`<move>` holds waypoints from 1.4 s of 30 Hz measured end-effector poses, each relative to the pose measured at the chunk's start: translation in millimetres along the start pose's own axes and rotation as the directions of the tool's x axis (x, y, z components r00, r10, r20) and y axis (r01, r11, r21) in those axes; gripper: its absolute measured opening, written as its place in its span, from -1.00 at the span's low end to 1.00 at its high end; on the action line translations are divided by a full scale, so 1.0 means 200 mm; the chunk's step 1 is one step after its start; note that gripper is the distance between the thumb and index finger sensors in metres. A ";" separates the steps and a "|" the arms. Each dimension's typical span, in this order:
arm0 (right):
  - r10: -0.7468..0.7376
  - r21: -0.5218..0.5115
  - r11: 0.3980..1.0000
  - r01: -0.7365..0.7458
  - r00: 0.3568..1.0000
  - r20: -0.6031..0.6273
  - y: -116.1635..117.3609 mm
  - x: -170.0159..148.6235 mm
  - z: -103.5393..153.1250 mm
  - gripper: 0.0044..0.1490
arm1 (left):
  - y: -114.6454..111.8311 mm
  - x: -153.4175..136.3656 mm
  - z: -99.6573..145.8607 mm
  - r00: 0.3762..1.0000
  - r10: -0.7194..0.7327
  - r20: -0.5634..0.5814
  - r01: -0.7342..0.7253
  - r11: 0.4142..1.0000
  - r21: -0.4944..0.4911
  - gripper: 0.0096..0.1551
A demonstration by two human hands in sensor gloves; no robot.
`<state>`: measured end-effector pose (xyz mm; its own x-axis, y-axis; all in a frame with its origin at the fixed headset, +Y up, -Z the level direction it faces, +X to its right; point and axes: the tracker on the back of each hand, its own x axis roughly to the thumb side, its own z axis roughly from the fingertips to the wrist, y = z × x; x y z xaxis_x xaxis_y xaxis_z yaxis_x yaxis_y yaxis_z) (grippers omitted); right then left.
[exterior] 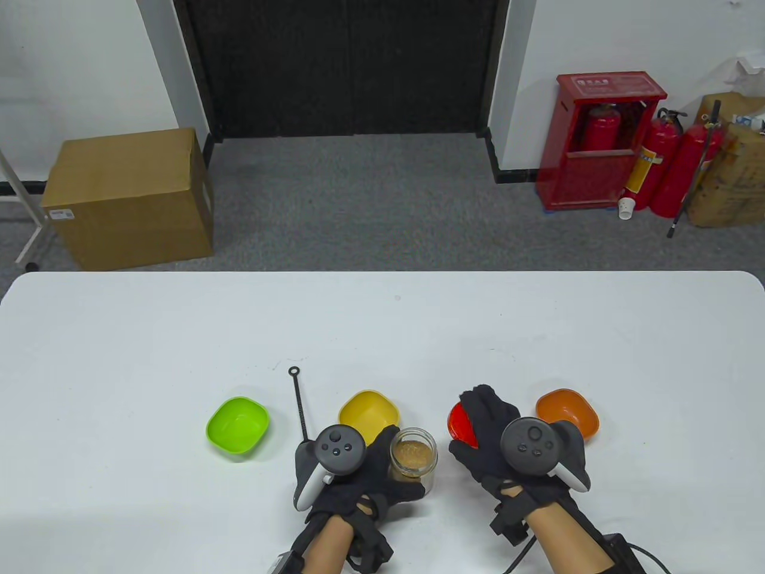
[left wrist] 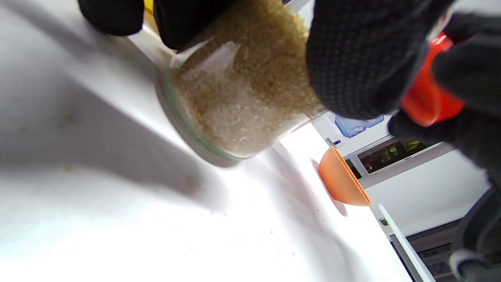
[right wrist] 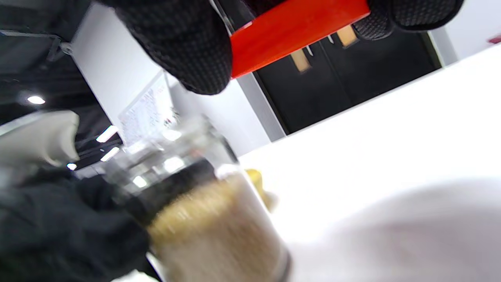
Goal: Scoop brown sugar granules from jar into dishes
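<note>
An open glass jar (exterior: 413,457) of brown sugar granules stands on the white table (exterior: 382,335). My left hand (exterior: 391,472) grips it around the side; in the left wrist view the jar (left wrist: 242,90) shows between my fingers. My right hand (exterior: 472,427) holds a red lid (exterior: 461,423) just right of the jar, off the table. The lid also shows in the left wrist view (left wrist: 424,98) and the right wrist view (right wrist: 293,27). A thin black scoop (exterior: 299,406) lies left of the yellow dish (exterior: 367,412), its lower end hidden under my left tracker.
A green dish (exterior: 237,426) sits at the left and an orange dish (exterior: 568,412) at the right, just beyond my right hand. A few stray granules lie on the table near the jar (left wrist: 190,181). The table's far half is bare white surface.
</note>
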<state>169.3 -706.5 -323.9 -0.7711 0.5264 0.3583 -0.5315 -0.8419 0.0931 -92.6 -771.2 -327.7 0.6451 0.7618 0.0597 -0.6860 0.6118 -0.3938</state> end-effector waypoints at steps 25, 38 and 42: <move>0.186 0.321 0.941 -0.106 0.955 -0.230 0.25 -0.19 -0.03 -0.09 | 0.01 0.00 0.00 1.000 -0.030 -0.008 0.030 0.999 0.010 0.31; 0.040 0.192 0.981 -0.015 0.991 -0.129 0.15 -0.12 0.00 -0.22 | 0.06 0.04 0.01 0.987 -0.158 0.013 0.158 0.987 0.000 0.26; 0.004 0.145 0.989 0.009 0.996 -0.084 0.10 -0.08 0.02 -0.24 | 0.14 0.08 0.03 0.963 -0.269 0.016 0.269 0.963 0.011 0.10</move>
<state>172.3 -733.0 -324.1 -0.7998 0.5315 0.2790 -0.4818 -0.8456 0.2297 -103.3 -741.7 -332.3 0.8002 0.5726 0.1785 -0.4912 0.7964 -0.3528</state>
